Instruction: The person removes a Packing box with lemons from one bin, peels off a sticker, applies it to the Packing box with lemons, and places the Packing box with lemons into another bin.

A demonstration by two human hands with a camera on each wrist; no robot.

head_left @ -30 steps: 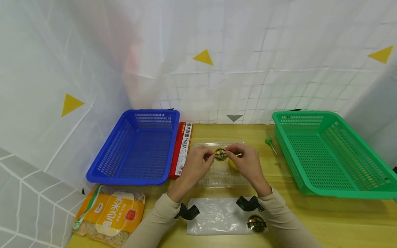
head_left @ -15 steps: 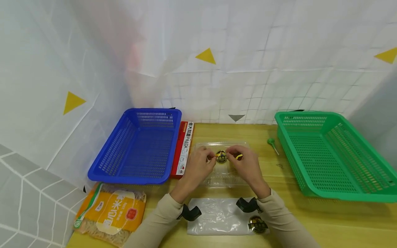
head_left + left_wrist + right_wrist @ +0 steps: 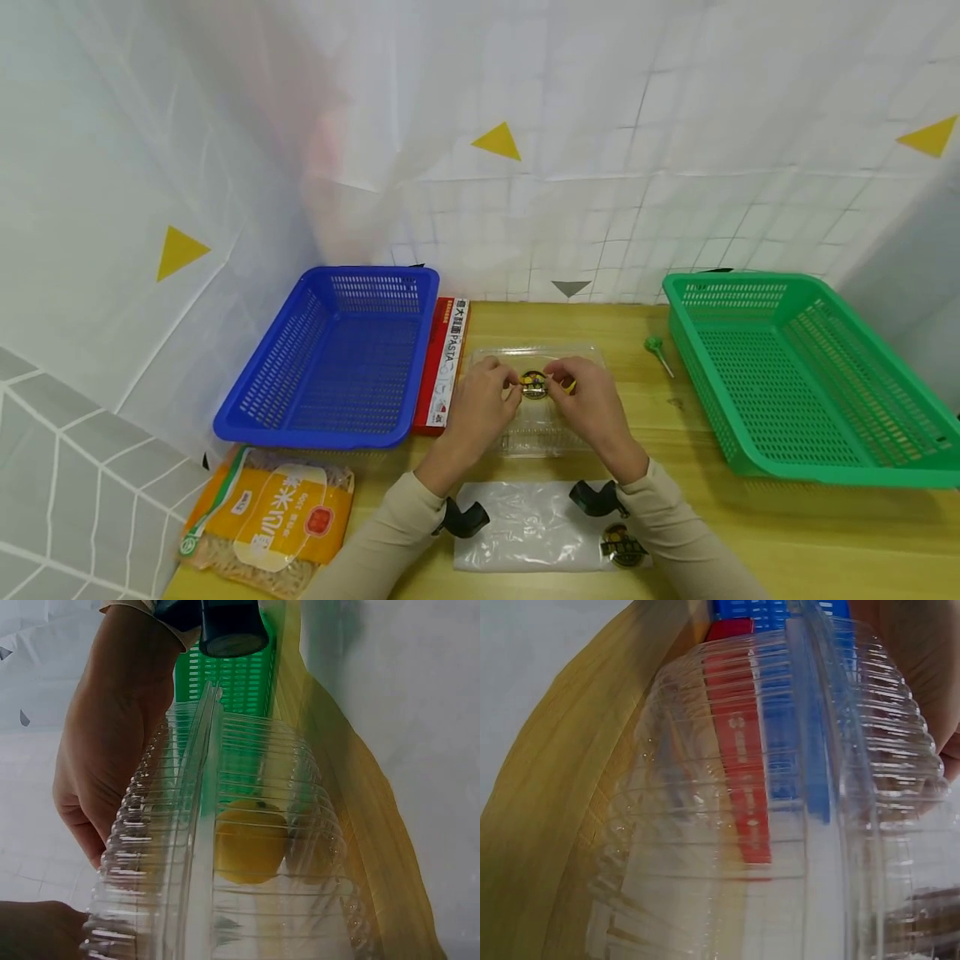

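A round black-and-gold sticker (image 3: 534, 387) spans the gap between my two hands, over the lid of a clear plastic clamshell box (image 3: 528, 440). My left hand (image 3: 482, 410) pinches its left edge, and my right hand (image 3: 594, 408) pinches the right edge. The box is closed and has ribbed walls. Through its side, in the left wrist view, a yellow-orange round fruit (image 3: 251, 844) shows inside. From the head, the right hand mostly covers that fruit. The right wrist view has the ribbed box (image 3: 705, 787) close up, with my fingers partly hidden behind it.
A white plastic sheet (image 3: 525, 529) with another round sticker (image 3: 622, 546) lies in front. Left are a blue basket (image 3: 337, 358), a red pasta box (image 3: 441, 367) and a noodle bag (image 3: 273, 521). At right stand a green basket (image 3: 787, 383) and a green lollipop (image 3: 655, 345).
The sticker has come slightly lower over the lid and looks more tilted. Both hands keep their pinch and have shifted only a little; the other things stay put.
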